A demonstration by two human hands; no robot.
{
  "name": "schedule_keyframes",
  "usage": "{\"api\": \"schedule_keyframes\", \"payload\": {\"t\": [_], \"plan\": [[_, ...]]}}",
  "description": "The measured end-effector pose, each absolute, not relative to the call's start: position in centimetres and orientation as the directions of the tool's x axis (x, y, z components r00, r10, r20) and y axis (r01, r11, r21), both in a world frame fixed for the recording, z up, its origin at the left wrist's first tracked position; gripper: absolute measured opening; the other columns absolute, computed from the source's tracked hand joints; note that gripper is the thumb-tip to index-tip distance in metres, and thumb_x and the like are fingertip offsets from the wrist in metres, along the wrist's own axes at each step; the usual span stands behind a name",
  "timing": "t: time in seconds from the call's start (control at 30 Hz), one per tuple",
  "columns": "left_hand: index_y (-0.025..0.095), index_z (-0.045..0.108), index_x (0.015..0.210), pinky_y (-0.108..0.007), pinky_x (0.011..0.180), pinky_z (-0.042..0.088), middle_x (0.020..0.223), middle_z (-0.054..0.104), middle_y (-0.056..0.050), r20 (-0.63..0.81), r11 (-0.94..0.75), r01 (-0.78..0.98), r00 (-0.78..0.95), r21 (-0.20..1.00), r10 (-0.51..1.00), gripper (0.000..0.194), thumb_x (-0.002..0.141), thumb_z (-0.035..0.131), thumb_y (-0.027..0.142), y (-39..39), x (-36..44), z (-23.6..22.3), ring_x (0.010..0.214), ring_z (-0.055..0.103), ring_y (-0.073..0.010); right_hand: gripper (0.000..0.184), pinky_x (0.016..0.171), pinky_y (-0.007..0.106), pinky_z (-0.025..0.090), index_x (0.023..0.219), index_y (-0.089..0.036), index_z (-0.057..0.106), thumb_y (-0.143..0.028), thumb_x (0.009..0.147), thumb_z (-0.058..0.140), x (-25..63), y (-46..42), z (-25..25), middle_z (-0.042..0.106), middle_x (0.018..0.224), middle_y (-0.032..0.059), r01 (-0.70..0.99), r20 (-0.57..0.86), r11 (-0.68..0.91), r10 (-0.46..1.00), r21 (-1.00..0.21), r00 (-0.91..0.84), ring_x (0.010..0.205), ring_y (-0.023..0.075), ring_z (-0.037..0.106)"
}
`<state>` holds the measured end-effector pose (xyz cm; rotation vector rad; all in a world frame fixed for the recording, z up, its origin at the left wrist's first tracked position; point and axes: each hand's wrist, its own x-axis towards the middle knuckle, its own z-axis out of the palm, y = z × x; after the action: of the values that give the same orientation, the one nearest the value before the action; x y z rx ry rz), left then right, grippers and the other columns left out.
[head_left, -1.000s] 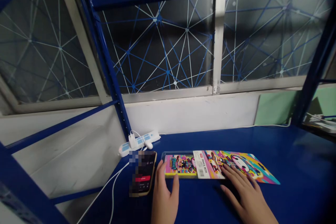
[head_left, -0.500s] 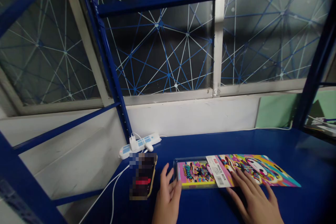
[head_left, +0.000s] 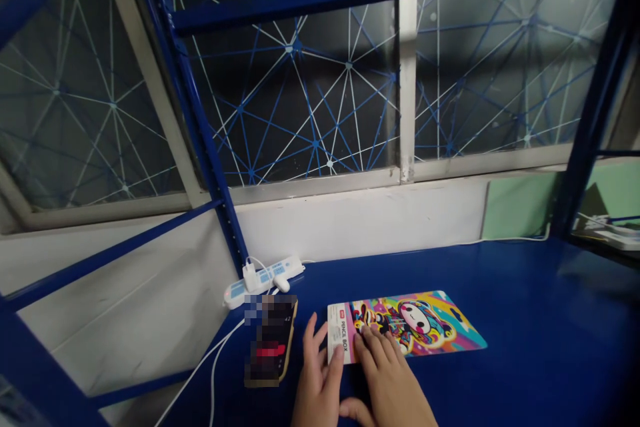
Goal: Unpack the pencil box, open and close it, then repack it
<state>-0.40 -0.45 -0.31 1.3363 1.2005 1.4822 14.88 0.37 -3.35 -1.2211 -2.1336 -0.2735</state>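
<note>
A colourful cartoon-printed card (head_left: pixel 415 323) lies flat on the blue desktop, with a white "PENCIL BOX" label (head_left: pixel 339 332) at its left end. The fingers of my right hand (head_left: pixel 386 377) rest spread on the card near that label. My left hand (head_left: pixel 317 380) stands at the card's left end, its thumb touching the label. Neither hand grips the card. No clear tray or boxed pencil case shows now. A phone (head_left: pixel 270 341) with a pixelated screen lies just left of my left hand.
A white power strip (head_left: pixel 263 280) stands at the back corner of the blue desktop (head_left: pixel 530 327), with white cables (head_left: pixel 200 363) running from it past the phone. Blue steel shelf uprights (head_left: pixel 197 133) and a window frame stand behind the desk.
The clear tray section no longer shows, and the card now appears shorter and sits further left. My right hand has moved left, closer to my left hand, and the view has shifted slightly.
</note>
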Motion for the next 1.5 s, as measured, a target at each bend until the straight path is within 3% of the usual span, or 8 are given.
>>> {"api": "schedule_keyframes", "payload": {"t": [0.13,0.23,0.37,0.53,0.67,0.97,1.23,1.5], "plan": [[0.025,0.025,0.15,-0.038,0.096,0.055,0.147,0.05,-0.018,0.276,-0.26,0.119,-0.143,0.958,0.95,0.067,0.096,0.047,0.057,0.2,-0.6,-1.2,0.115,0.067,-0.0254,0.073,0.107,0.051,0.044,0.147,-0.027,0.049,-0.062,0.086,0.063,19.6,-0.7,-1.5,0.053,0.149,0.0119,0.731,0.565,0.639,0.704,-0.24,-0.43,0.133,0.0345,0.053],[0.023,0.031,0.149,-0.041,0.095,0.056,0.142,0.056,-0.017,0.255,-0.207,0.278,-0.148,0.938,0.956,0.064,0.095,0.046,0.056,0.4,-0.9,-1.2,0.111,0.069,-0.0264,0.055,0.113,0.052,0.038,0.142,-0.029,0.054,-0.052,0.092,0.058,24.9,-1.0,-1.0,0.048,0.153,0.0106,0.767,0.578,0.427,0.811,-0.478,-0.091,0.14,0.0316,0.044],[0.022,0.05,0.14,-0.049,0.11,0.044,0.144,0.056,-0.014,0.254,-0.176,0.472,-0.105,0.864,0.962,0.056,0.094,0.046,0.053,0.5,-1.2,-0.4,0.131,0.056,-0.0305,0.055,0.109,0.06,0.038,0.122,-0.017,0.066,-0.058,0.087,0.057,31.1,-0.3,-1.6,0.064,0.133,0.0195,0.693,0.426,0.106,0.851,-0.713,0.308,0.127,0.0383,0.056],[0.022,0.063,0.128,-0.05,0.113,0.041,0.139,0.062,-0.012,0.277,-0.18,0.478,-0.138,0.859,0.951,0.047,0.094,0.044,0.049,0.6,-1.6,0.0,0.132,0.055,-0.0305,0.053,0.099,0.048,0.05,0.127,-0.022,0.058,-0.058,0.089,0.056,33.1,-0.3,-2.1,0.07,0.124,0.013,0.584,0.306,0.095,0.912,-0.806,0.273,0.114,0.032,0.066],[0.023,0.06,0.129,-0.043,0.097,0.055,0.129,0.068,-0.013,0.264,-0.194,0.383,-0.139,0.903,0.954,0.047,0.095,0.046,0.05,0.5,-2.0,-0.2,0.118,0.065,-0.0299,0.047,0.091,0.038,0.056,0.123,-0.022,0.05,-0.058,0.093,0.05,33.1,-0.7,-1.9,0.07,0.123,0.012,0.46,0.278,0.137,0.926,-0.878,0.256,0.112,0.0276,0.067],[0.018,0.058,0.135,-0.031,0.065,0.059,0.105,0.073,-0.011,0.277,-0.173,0.39,-0.228,0.905,0.934,0.06,0.088,0.057,0.055,0.3,-2.1,0.6,0.073,0.071,-0.0211,0.04,0.074,0.036,0.058,0.104,-0.024,0.054,-0.06,0.088,0.059,33.1,-1.1,-1.6,0.076,0.097,0.0071,0.329,0.216,0.147,0.959,-0.933,0.183,0.089,0.0273,0.072],[0.02,0.064,0.103,-0.034,0.073,0.059,0.096,0.075,-0.009,0.298,-0.208,0.351,-0.228,0.913,0.927,0.04,0.085,0.06,0.056,0.7,-2.4,1.0,0.087,0.073,-0.027,0.036,0.078,0.032,0.055,0.088,-0.024,0.058,-0.059,0.085,0.064,33.0,-1.0,-1.8,0.075,0.092,0.0051,0.444,0.231,0.133,0.957,-0.886,0.176,0.089,0.0256,0.069],[0.022,0.059,0.109,-0.038,0.081,0.058,0.102,0.071,-0.009,0.295,-0.204,0.36,-0.218,0.91,0.93,0.044,0.091,0.051,0.061,0.1,-1.7,1.2,0.09,0.07,-0.0261,0.037,0.082,0.033,0.054,0.1,-0.023,0.067,-0.056,0.083,0.064,33.2,-1.3,-1.7,0.077,0.1,0.0059,0.529,0.289,0.126,0.927,-0.839,0.238,0.092,0.0273,0.07]]}}
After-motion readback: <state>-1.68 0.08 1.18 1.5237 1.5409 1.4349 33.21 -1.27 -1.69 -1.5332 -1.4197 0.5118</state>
